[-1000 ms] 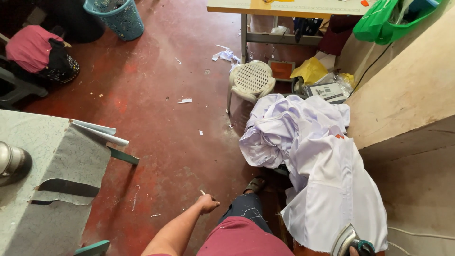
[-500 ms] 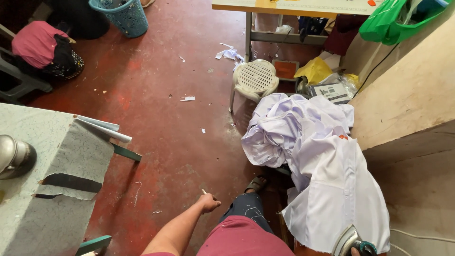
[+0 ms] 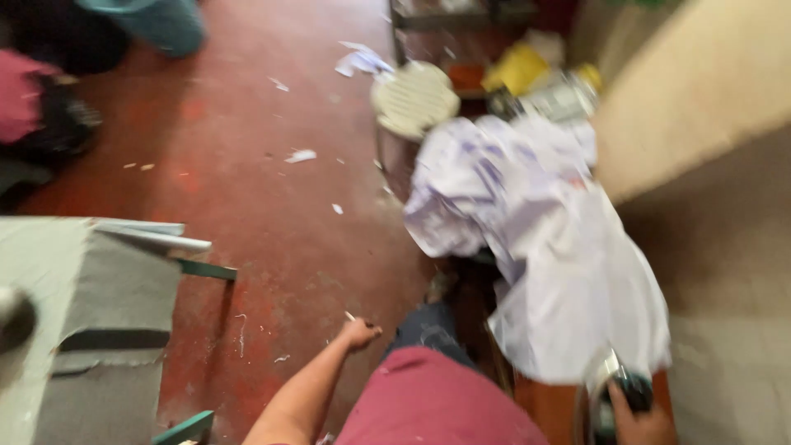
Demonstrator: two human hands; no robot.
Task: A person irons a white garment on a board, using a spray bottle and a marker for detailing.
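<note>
The whole view is smeared by motion, so fine detail is lost. The left hand (image 3: pixel 359 333) hangs at the person's side over the red floor (image 3: pixel 272 206), its fingers curled together around a thin pale sliver that sticks out past the knuckles; what that sliver is cannot be told. The right hand (image 3: pixel 638 420) sits at the bottom edge, clamped on the dark handle of an iron (image 3: pixel 614 387) whose shiny metal body rests on the brown counter (image 3: pixel 544 408) right at the hem of a white garment (image 3: pixel 568 280). That garment spreads from the counter's near end upward into a crumpled heap of white cloth (image 3: pixel 486 185) with faint lilac shadows. Behind the heap stands a round cream plastic stool (image 3: pixel 414 99) with a perforated seat, and beside it lie a yellow bag (image 3: pixel 517 70) and a grey, boxy package (image 3: pixel 560 97), too blurred to make out any label. Small white paper scraps (image 3: pixel 301 155) dot the floor, with a larger crumpled white piece (image 3: pixel 360 59) near the top. At left is a grey cloth-covered counter (image 3: pixel 99 321) with green edges and flat white strips (image 3: pixel 156 239) lying at its far corner. A teal bucket (image 3: pixel 156 21) stands at the top left, and a pink bundle (image 3: pixel 29 95) lies on dark things at the left edge. To the right rises a beige wall (image 3: pixel 692 91).
</note>
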